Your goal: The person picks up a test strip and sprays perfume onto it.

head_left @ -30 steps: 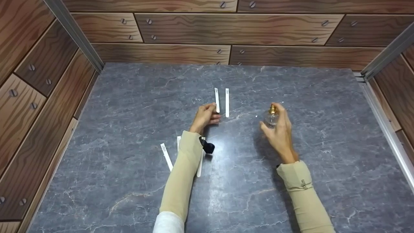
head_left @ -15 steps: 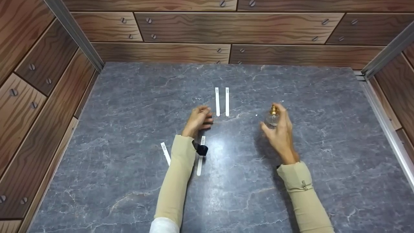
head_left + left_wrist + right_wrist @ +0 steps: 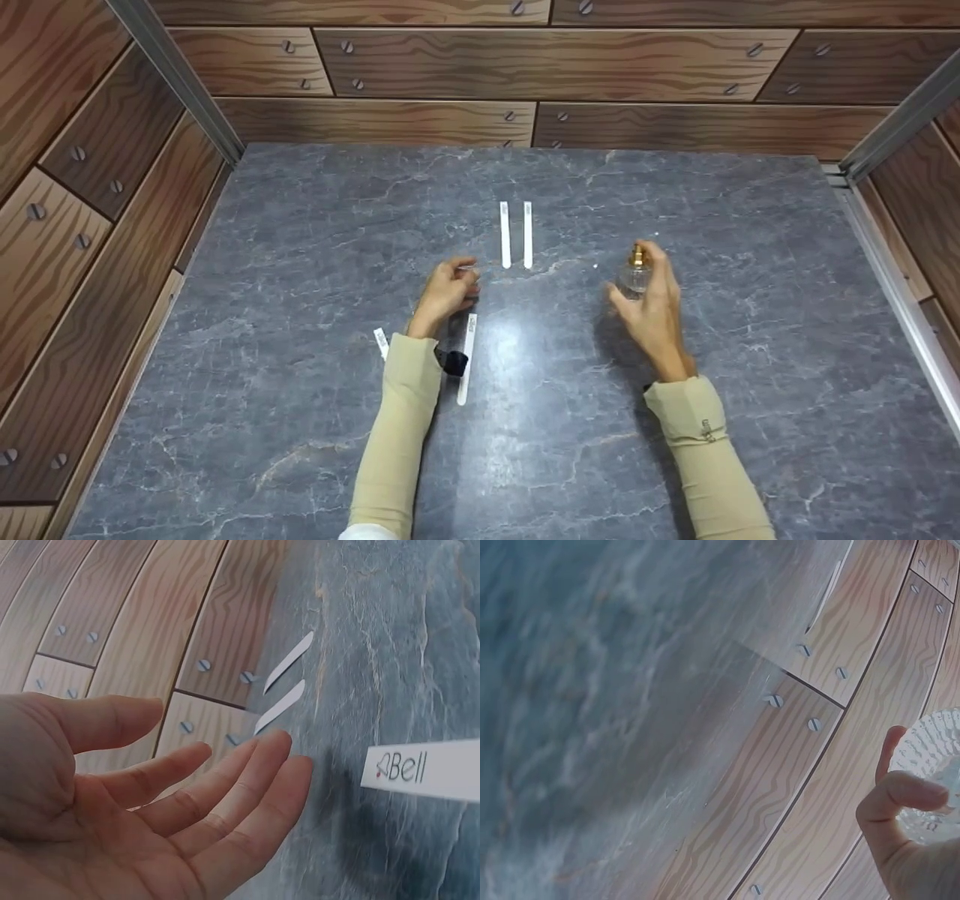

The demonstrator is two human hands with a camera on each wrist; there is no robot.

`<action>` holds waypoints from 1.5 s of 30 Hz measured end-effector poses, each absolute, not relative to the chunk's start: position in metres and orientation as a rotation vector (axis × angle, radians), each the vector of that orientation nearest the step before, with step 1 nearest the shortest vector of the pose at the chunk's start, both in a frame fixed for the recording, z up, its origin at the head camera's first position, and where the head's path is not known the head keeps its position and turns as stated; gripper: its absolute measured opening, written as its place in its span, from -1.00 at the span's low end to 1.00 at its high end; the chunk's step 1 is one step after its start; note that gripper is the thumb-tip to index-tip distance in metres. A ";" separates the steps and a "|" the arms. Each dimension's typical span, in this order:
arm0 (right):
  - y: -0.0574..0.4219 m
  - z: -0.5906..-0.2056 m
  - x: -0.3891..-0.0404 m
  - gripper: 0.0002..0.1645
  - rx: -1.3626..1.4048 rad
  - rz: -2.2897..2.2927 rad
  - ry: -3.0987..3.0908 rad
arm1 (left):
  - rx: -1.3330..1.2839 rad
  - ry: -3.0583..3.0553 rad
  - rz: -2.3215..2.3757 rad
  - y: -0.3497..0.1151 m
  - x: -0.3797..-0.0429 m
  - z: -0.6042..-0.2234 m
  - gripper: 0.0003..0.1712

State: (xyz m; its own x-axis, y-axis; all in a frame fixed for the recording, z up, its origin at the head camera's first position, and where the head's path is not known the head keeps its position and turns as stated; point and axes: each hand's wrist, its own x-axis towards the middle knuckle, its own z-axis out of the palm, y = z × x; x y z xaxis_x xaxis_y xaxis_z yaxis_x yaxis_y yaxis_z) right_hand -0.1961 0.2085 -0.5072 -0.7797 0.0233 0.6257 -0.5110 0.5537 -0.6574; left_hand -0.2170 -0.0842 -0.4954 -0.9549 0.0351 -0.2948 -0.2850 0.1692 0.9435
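My right hand (image 3: 654,315) holds a clear perfume bottle (image 3: 634,280) with a gold spray top, at the right of the head view. The bottle's ribbed glass (image 3: 928,754) shows between its fingers in the right wrist view. Empty, my left hand (image 3: 448,291) hovers over the table with loosely bent fingers. Beyond it, a white paper test strip (image 3: 505,236) and a second test strip (image 3: 528,236) lie side by side. A nearer strip (image 3: 469,349) lies by the left wrist, and another strip (image 3: 380,341) is partly hidden by the sleeve. "Bell" is printed on one strip (image 3: 431,770).
The grey marbled tabletop (image 3: 300,225) is bounded by a wood-patterned back wall (image 3: 555,67) and side walls. A metal rail (image 3: 892,300) runs along the right edge. A small white speck (image 3: 595,265) lies left of the bottle.
My left hand has let go of the left one of the two far strips and drawn back toward the near left. That strip now lies flat. My right hand still holds the perfume bottle, nearly unmoved.
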 end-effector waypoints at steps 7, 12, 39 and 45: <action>0.209 -0.507 -0.196 -0.18 0.384 1.185 -2.203 | -0.148 2.267 1.827 -0.089 -0.203 -0.495 -0.52; 0.209 -0.506 -0.196 -0.16 0.384 1.196 -2.201 | -0.094 2.358 1.792 -0.093 -0.191 -0.493 -0.52; 0.210 -0.507 -0.188 -0.19 0.345 1.201 -2.206 | -0.018 2.617 1.565 -0.106 -0.158 -0.495 -0.51; 0.212 -0.505 -0.188 -0.20 0.347 1.200 -2.195 | -0.052 2.610 1.579 -0.107 -0.151 -0.496 -0.51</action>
State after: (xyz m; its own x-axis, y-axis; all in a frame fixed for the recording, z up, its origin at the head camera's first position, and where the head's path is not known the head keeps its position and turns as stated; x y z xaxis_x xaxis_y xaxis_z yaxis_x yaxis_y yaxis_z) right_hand -0.1878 0.2117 -0.5054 -0.7819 0.0576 0.6207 -0.4916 0.5555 -0.6707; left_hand -0.1510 -0.1066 -0.4963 -0.9954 0.0175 -0.0946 -0.0757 0.4647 0.8822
